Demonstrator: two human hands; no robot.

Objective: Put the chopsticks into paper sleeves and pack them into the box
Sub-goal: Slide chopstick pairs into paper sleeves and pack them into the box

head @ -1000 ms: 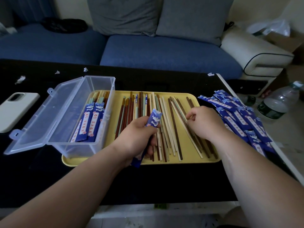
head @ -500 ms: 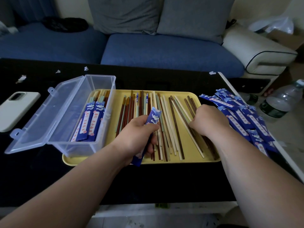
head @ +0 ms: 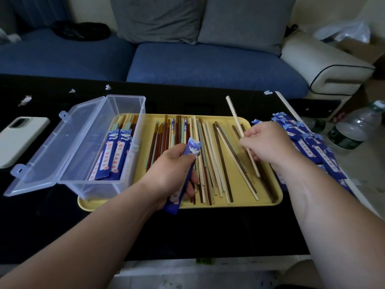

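A yellow tray on the black table holds several loose chopsticks in cream, brown, red and green. My left hand grips a blue paper sleeve over the tray's front. My right hand pinches a cream chopstick, lifted so its far end points up and away. A clear plastic box with its lid open stands on the tray's left end, with sleeved chopsticks inside. A pile of blue sleeves lies right of the tray.
A white phone lies at the table's left. Small paper scraps dot the far left of the table. Plastic bottles stand on the floor at right. A blue sofa runs behind the table.
My right hand has picked a cream chopstick up off the tray and raised it. My left hand still holds the blue sleeve in about the same place.
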